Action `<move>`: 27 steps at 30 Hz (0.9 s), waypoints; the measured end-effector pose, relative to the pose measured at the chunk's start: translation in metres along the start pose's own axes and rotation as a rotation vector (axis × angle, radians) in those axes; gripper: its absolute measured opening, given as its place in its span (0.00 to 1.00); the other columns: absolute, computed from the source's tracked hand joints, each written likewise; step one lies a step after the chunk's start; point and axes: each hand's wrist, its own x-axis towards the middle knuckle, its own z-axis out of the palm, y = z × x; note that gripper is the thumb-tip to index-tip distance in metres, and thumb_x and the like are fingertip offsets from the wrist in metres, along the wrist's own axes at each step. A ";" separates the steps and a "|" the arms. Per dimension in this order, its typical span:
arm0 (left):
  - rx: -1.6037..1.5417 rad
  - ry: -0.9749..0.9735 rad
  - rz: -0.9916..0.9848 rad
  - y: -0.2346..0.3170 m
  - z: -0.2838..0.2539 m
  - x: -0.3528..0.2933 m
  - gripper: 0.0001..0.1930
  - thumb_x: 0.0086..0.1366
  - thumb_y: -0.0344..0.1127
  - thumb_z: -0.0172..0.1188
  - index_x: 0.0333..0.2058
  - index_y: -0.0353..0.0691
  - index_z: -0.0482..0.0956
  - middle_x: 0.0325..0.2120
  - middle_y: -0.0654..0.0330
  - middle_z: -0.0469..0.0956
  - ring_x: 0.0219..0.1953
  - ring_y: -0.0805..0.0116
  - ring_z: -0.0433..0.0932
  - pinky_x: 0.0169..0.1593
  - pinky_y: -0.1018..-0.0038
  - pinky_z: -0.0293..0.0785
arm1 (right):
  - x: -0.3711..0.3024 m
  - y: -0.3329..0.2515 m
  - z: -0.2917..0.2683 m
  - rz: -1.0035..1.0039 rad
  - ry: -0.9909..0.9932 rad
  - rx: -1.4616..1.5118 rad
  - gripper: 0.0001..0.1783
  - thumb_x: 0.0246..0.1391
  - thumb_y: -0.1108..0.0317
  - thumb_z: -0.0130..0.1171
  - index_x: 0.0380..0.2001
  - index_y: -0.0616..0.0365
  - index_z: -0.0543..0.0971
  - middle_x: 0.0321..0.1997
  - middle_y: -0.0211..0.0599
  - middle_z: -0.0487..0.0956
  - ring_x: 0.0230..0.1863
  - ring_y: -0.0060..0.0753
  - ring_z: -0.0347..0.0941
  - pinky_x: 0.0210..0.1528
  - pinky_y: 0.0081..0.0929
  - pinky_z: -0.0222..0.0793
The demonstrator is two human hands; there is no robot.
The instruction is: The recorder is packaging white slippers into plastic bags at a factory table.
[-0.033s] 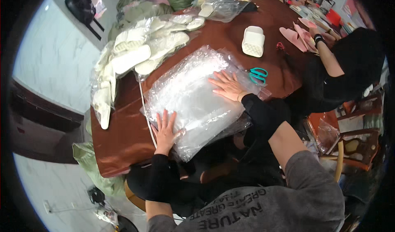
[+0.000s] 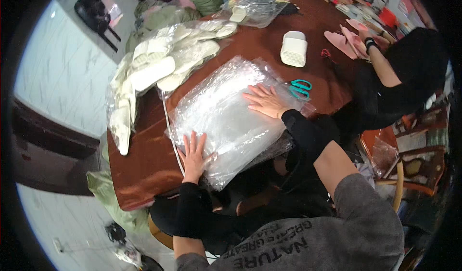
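While both palms lie flat, a stack of clear plastic bags (image 2: 226, 117) sits under them at the near edge of the brown tabletop (image 2: 139, 175). The left hand (image 2: 193, 159) rests on the stack's left near side, its grip slack with fingers spread apart and pointing away from the person. The right hand (image 2: 266, 102) presses on the stack's right part, its grip likewise spread, fingertips turned leftward. Just beside it are teal-handled scissors (image 2: 301, 89); whether their blades lie over or under the plastic I cannot tell. A white strip (image 2: 169, 126) runs along the stack's left side. Beyond that, bagged cream slippers (image 2: 154, 74) form a heap, while a pair of white slippers (image 2: 293, 50) stands farther back, right of centre. At the right, near pink slippers (image 2: 339, 45), is a co-worker's forearm (image 2: 383, 70) with a black wristband (image 2: 370, 43).
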 end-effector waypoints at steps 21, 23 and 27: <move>-1.162 0.283 -0.307 0.002 -0.023 0.005 0.41 0.78 0.44 0.55 0.77 0.34 0.43 0.77 0.46 0.48 0.77 0.56 0.51 0.76 0.65 0.48 | -0.117 0.016 -0.032 0.360 0.317 0.593 0.37 0.69 0.44 0.54 0.72 0.55 0.65 0.70 0.57 0.71 0.71 0.58 0.67 0.71 0.43 0.62; -1.152 0.287 -0.317 0.004 -0.024 0.003 0.42 0.78 0.44 0.56 0.77 0.34 0.42 0.77 0.46 0.49 0.77 0.55 0.52 0.76 0.64 0.49 | -0.117 0.012 -0.045 0.452 0.424 0.758 0.34 0.69 0.48 0.57 0.69 0.55 0.69 0.69 0.54 0.74 0.69 0.54 0.70 0.70 0.39 0.63; -1.151 0.320 -0.338 0.012 -0.038 0.001 0.39 0.78 0.43 0.56 0.76 0.35 0.47 0.76 0.46 0.51 0.76 0.55 0.53 0.76 0.64 0.50 | -0.117 0.028 -0.020 0.325 0.522 0.572 0.30 0.69 0.52 0.59 0.67 0.56 0.72 0.66 0.50 0.76 0.64 0.49 0.75 0.66 0.37 0.68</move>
